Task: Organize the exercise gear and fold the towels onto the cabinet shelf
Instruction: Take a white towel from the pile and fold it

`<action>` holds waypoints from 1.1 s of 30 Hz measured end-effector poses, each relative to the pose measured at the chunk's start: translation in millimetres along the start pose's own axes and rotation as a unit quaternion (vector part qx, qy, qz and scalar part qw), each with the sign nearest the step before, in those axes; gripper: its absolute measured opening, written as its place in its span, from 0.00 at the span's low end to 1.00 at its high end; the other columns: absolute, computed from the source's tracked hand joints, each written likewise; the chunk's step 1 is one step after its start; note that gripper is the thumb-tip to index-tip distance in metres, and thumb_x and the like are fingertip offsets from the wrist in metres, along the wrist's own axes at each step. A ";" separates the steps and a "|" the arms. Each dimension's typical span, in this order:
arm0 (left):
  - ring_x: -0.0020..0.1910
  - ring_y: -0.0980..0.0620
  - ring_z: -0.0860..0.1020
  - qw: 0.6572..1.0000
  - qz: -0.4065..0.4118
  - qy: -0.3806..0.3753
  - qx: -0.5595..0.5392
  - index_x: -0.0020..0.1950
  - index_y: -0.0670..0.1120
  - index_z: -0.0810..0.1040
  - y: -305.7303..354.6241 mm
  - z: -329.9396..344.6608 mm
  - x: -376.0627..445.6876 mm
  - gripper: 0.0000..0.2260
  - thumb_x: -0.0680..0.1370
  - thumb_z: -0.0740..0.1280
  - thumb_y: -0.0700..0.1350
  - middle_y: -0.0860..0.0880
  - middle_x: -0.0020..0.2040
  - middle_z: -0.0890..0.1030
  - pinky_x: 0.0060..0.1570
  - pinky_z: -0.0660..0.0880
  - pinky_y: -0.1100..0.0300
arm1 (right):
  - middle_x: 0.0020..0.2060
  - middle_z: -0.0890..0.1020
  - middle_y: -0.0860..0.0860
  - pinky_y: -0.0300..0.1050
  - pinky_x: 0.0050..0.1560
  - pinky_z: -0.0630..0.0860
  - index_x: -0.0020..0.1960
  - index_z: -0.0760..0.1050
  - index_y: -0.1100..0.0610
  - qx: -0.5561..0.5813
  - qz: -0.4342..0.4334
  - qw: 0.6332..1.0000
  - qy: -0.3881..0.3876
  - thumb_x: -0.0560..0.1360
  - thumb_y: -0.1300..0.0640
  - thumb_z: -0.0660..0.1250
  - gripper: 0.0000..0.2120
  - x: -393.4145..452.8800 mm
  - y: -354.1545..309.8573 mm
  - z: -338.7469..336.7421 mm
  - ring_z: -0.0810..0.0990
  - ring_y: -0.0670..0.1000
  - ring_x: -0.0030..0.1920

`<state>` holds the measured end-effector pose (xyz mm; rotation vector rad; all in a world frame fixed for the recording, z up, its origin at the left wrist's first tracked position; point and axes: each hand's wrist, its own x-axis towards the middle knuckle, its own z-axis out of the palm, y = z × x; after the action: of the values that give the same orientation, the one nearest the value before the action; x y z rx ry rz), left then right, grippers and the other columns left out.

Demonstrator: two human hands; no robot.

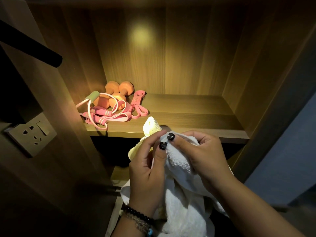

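Observation:
A white towel [179,161] hangs bunched in front of the wooden cabinet shelf [188,120], below its front edge. My left hand [147,175] and my right hand [205,156] both pinch its top edge close together. A pale yellow towel [151,127] sticks up behind my left fingers, and I cannot tell which hand holds it. At the shelf's back left lie two orange dumbbells [116,95], a pink jump rope [99,115], pink resistance bands [138,106] and a pull cord with a green handle [94,97].
The shelf's right half is bare wood. A wall socket with a switch [32,132] sits on the panel at left. A black rod [34,47] juts out at upper left. A dark lower compartment [111,151] opens beneath the shelf.

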<state>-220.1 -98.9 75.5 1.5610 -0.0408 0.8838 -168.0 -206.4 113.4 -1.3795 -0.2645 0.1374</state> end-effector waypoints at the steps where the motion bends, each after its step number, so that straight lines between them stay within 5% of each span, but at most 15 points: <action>1: 0.58 0.56 0.79 1.000 0.005 0.001 0.010 0.58 0.62 0.78 -2.0 0.6 0.6 0.12 0.79 0.63 0.47 0.58 0.58 0.81 0.53 0.76 0.65 | 0.31 0.83 0.54 0.36 0.30 0.74 0.35 0.83 0.57 0.002 0.001 1.000 0.002 0.67 0.60 0.76 0.04 0.0 1.2 -1.0 0.79 0.45 0.30; 11: 0.50 0.58 0.81 0.999 -0.014 -0.020 0.037 0.54 0.62 0.77 -10.3 2.9 14.5 0.09 0.78 0.64 0.48 0.57 0.51 0.83 0.46 0.76 0.67 | 0.34 0.84 0.54 0.39 0.35 0.76 0.38 0.82 0.57 -0.005 -0.035 0.999 -0.008 0.69 0.59 0.75 0.03 8.1 7.8 -5.5 0.80 0.46 0.35; 15: 0.50 0.52 0.82 0.997 -0.007 -0.064 0.040 0.58 0.60 0.75 -8.5 -0.7 12.5 0.12 0.78 0.65 0.45 0.52 0.50 0.84 0.46 0.80 0.56 | 0.37 0.84 0.58 0.42 0.38 0.77 0.39 0.82 0.58 0.022 -0.016 1.000 0.009 0.70 0.59 0.74 0.03 8.0 11.4 -8.5 0.81 0.49 0.37; 21: 0.45 0.55 0.82 0.998 -0.026 -0.050 0.037 0.54 0.59 0.76 -11.5 3.2 2.3 0.10 0.78 0.65 0.45 0.54 0.47 0.83 0.41 0.78 0.64 | 0.36 0.84 0.59 0.43 0.35 0.77 0.38 0.81 0.60 0.042 0.022 0.999 -0.002 0.68 0.58 0.75 0.05 2.8 22.2 -12.2 0.81 0.51 0.36; 26: 0.48 0.52 0.82 0.997 -0.043 -0.047 0.047 0.53 0.57 0.74 -17.3 3.9 5.3 0.05 0.77 0.65 0.51 0.52 0.48 0.82 0.46 0.78 0.53 | 0.37 0.85 0.57 0.46 0.39 0.77 0.40 0.82 0.58 0.033 0.006 0.999 -0.014 0.64 0.51 0.76 0.11 6.5 24.4 -11.9 0.81 0.49 0.37; 29: 0.48 0.53 0.82 0.996 -0.054 -0.052 0.044 0.53 0.59 0.74 -12.0 5.9 19.3 0.06 0.77 0.65 0.50 0.53 0.48 0.83 0.46 0.78 0.53 | 0.38 0.85 0.51 0.41 0.42 0.77 0.40 0.81 0.53 -0.016 -0.048 0.998 -0.026 0.69 0.56 0.75 0.04 13.3 18.6 -12.3 0.81 0.46 0.39; 33: 0.44 0.50 0.82 0.993 0.008 -0.086 0.081 0.57 0.57 0.73 4.7 9.8 46.4 0.10 0.78 0.62 0.43 0.51 0.46 0.83 0.43 0.79 0.44 | 0.45 0.81 0.52 0.40 0.47 0.74 0.40 0.79 0.50 -0.061 -0.102 0.993 -0.013 0.72 0.61 0.72 0.06 25.9 2.2 -13.1 0.79 0.47 0.45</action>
<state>-184.9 -87.2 105.5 1.7880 -0.1089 0.7786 -139.4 -211.9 111.8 -1.4626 -0.4399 -0.0313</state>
